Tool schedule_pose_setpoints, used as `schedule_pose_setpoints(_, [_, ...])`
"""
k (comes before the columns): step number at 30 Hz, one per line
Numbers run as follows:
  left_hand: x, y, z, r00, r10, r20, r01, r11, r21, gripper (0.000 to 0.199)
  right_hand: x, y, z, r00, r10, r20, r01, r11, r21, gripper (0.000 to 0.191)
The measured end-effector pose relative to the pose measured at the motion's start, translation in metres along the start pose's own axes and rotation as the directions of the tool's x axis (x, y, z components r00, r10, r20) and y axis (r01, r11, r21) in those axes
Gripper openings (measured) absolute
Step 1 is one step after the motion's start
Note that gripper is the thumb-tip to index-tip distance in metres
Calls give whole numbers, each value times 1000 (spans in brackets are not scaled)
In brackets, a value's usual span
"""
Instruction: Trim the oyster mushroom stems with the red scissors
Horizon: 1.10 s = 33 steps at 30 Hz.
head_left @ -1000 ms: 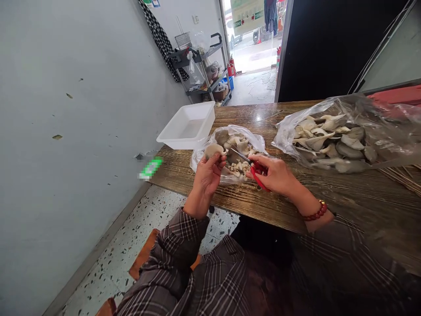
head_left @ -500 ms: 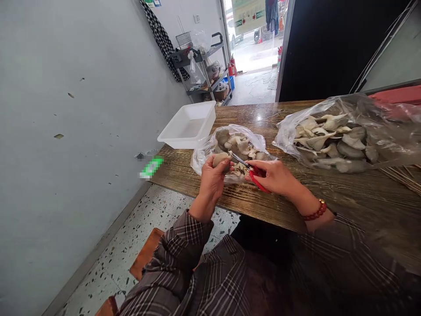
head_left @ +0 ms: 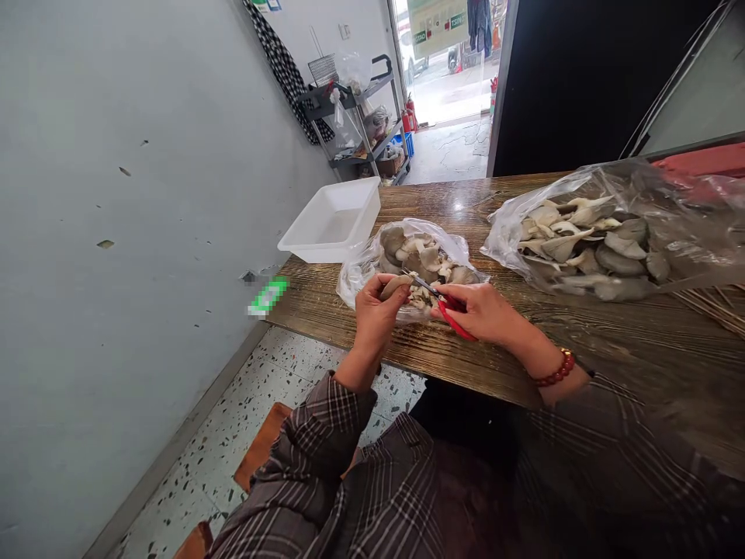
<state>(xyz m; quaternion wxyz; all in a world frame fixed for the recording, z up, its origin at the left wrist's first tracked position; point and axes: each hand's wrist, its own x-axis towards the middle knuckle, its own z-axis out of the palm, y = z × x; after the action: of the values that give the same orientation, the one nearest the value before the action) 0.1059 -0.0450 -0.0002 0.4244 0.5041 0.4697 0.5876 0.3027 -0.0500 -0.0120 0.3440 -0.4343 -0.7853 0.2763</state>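
Between the thumb and fingers of my left hand (head_left: 375,312) is a grey-brown oyster mushroom (head_left: 395,285), its stem end pointing right. My right hand (head_left: 482,312) is closed around red-handled scissors (head_left: 452,316), whose metal blades reach left to the mushroom's stem end. Whether the blades are fully closed is too small to tell. Just behind and below both hands, a clear plastic bag (head_left: 356,272) lies opened on the table, with oyster mushrooms (head_left: 429,258) and small pale stem pieces in it.
A white plastic tub (head_left: 326,252) stands at the table's left far corner. To the right lies a larger clear bag (head_left: 692,241) of oyster mushrooms (head_left: 620,256), with thin sticks (head_left: 713,312) beside it. The wooden table (head_left: 466,373) ends near my lap. A wall (head_left: 145,272) rises on the left.
My left hand has turned the mushroom, so its cap now shows more edge-on. The scissors' tips stay at its stem end, and my right hand has barely shifted.
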Motion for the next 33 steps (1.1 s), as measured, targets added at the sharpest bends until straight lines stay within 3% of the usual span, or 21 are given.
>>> schedule_pose_setpoints(7, [4,-8,-14,1000,-7,20,4,993,115,20,2,4,-1,989,-12,145,10,1000,17,27])
schedule_pose_setpoints(12, [2,-17,-22,997,42,58,-54,974,222,17,3,5,3,982,24,185,-20,999,-25,27])
schedule_pose_setpoints(20, [-1,-11,-20,966,228,118,-256,902,347,9,0,3,10,995,30,96,-28,999,-20,25])
schedule_pose_setpoints(24, [-4,-8,-13,943,307,126,-332,865,376,7,0,2,8,994,40,105,-40,999,0,28])
schedule_pose_setpoints(33, [-4,-8,0,982,182,50,-189,943,274,14,3,1,4,995,21,94,-24,999,33,31])
